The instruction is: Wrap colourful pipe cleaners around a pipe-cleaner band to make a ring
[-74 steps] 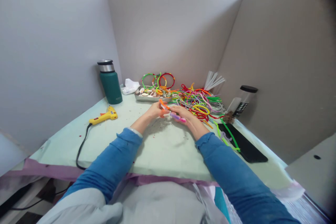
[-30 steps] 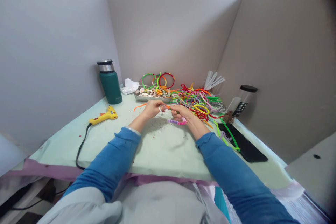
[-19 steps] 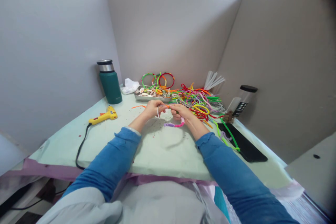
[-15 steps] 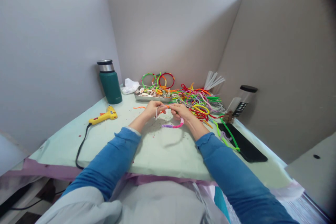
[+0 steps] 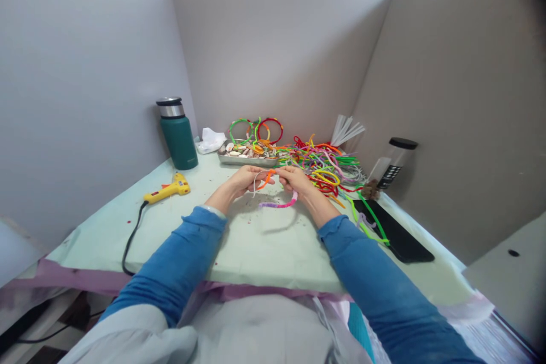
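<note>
My left hand [image 5: 244,181] is closed in a pinch on an orange pipe cleaner [image 5: 265,181], which curves down between the two hands. My right hand [image 5: 296,180] grips a thin curved hoop wrapped in pipe cleaner; its pink and purple wrapped part [image 5: 281,205] hangs below that hand. A bare whitish end of the hoop [image 5: 255,186] shows by the left fingers. Orange windings lie around the hoop just left of the right fingertips. The fingers hide part of where the orange strand meets the hoop.
A metal tray of shells [image 5: 247,160], finished-looking coloured rings [image 5: 270,131] and a pile of pipe cleaners [image 5: 328,162] lie at the back. A yellow glue gun [image 5: 168,189] and green bottle [image 5: 179,139] stand left; a black phone-like slab [image 5: 405,239] and clear container [image 5: 396,162] are right.
The orange strand's loose tail, which stuck out left beyond my left hand, now arcs down between the hands. My left hand has shifted slightly left; my right hand has barely moved.
</note>
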`<state>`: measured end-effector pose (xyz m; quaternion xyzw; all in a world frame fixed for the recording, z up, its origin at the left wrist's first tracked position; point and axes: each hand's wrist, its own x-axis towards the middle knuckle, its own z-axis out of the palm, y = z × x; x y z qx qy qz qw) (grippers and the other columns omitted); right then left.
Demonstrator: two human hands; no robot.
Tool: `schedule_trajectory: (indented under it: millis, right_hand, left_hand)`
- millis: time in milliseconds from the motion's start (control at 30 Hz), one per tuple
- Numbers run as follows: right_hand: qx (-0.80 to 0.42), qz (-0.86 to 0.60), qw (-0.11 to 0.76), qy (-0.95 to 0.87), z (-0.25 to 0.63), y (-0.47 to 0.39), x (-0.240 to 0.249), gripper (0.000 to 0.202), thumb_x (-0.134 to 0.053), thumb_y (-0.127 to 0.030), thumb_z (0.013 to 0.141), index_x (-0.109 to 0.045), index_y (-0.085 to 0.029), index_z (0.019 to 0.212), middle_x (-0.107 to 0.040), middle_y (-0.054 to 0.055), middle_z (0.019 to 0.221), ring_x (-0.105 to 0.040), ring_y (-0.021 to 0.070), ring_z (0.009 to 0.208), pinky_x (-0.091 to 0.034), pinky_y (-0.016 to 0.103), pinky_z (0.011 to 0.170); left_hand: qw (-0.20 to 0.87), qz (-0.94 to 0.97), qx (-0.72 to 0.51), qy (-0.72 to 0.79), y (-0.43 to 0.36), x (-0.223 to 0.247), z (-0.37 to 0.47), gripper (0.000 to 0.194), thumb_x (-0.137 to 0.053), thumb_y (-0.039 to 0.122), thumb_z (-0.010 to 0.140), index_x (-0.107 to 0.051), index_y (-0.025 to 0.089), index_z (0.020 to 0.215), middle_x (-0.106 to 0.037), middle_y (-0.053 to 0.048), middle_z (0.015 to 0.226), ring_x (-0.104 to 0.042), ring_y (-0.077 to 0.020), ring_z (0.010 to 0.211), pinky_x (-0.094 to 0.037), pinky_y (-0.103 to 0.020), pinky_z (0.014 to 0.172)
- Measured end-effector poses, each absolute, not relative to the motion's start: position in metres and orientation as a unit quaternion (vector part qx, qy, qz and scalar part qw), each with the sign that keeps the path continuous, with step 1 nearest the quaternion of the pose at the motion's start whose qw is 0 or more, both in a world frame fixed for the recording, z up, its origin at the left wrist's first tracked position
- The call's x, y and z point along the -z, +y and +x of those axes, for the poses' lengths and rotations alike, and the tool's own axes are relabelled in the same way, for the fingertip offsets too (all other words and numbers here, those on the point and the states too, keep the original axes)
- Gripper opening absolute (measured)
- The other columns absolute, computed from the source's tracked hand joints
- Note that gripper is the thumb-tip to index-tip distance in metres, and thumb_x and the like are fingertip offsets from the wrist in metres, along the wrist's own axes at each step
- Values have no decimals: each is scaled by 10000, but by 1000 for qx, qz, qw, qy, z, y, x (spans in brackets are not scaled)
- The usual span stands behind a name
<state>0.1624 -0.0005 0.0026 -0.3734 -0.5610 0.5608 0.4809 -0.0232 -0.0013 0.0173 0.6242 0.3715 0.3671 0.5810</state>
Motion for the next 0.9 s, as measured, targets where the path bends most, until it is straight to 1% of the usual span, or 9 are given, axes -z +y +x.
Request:
schedule_trajectory:
  millis: [100, 200, 300, 400, 533, 667, 767, 833, 900]
  right_hand:
    - [-555, -376, 485, -562, 162, -1, -3, 229, -661, -338, 713, -504, -173, 713, -464, -69, 462, -296, 29, 302, -175, 183, 311]
    - [-549, -378, 484, -567, 162, -1, -2, 224, -660, -334, 718, -503, -174, 703, -454, -71, 456, -287, 30, 304, -171, 187, 312]
    - [-540, -381, 479, -578, 161, -1, -2, 205, -658, -333, 717, -533, -170, 723, -444, -73, 449, -286, 34, 306, -172, 189, 312]
    - [-532, -386, 474, -586, 161, -1, -1, 204, -670, -337, 703, -562, -169, 746, -440, -75, 442, -278, 35, 306, -164, 192, 313]
    - [-514, -400, 469, -597, 160, -2, -1, 209, -677, -343, 692, -575, -167, 742, -447, -71, 441, -280, 37, 310, -168, 193, 313]
    - [-499, -406, 459, -612, 159, -4, -1, 209, -667, -350, 695, -564, -169, 707, -449, -70, 446, -271, 33, 306, -161, 193, 308]
    - [-497, -406, 452, -620, 158, -4, -1, 200, -649, -337, 706, -543, -172, 666, -439, -70, 442, -269, 32, 306, -164, 191, 306]
    - [-497, -409, 449, -620, 159, -4, 0, 201, -650, -330, 704, -532, -174, 656, -435, -71, 439, -277, 35, 306, -171, 190, 305]
    - [-500, -413, 446, -616, 159, -3, 1, 210, -663, -332, 695, -530, -175, 658, -438, -70, 441, -284, 36, 307, -175, 190, 305]
  left_hand:
    - [626, 596, -364, 347, 1, -19, -23, 369, -660, 350, 668, -689, 94, 933, -699, -123, 782, -251, -23, 359, -139, -218, 369]
    - [655, 571, -352, 347, 1, -22, -23, 362, -579, 399, 714, -677, 93, 882, -704, -147, 798, -251, -27, 346, -150, -223, 359]
    - [623, 593, -353, 369, -2, -23, -23, 325, -613, 400, 710, -660, 97, 817, -705, -144, 798, -236, -21, 352, -139, -219, 356]
    - [575, 631, -354, 383, -6, -23, -23, 223, -657, 313, 664, -635, 102, 734, -707, -127, 779, -234, -19, 366, -139, -215, 358]
    - [531, 665, -333, 406, -8, -22, -25, 164, -614, 260, 642, -635, 118, 721, -700, -85, 738, -235, -29, 372, -153, -212, 361]
    - [442, 723, -305, 435, -4, -19, -26, 206, -575, 257, 644, -679, 126, 764, -673, -39, 719, -334, -53, 420, -230, -203, 398]
    - [353, 764, -307, 443, 1, -14, -24, 210, -572, 248, 644, -694, 137, 774, -656, -19, 713, -450, -88, 523, -313, -203, 478]
    - [264, 789, -320, 453, 4, -10, -23, 184, -585, 239, 638, -699, 142, 746, -644, -9, 686, -484, -108, 577, -340, -212, 535]
    - [183, 808, -315, 464, 6, -8, -22, 174, -598, 245, 647, -707, 149, 743, -629, -1, 645, -483, -118, 586, -337, -220, 559]
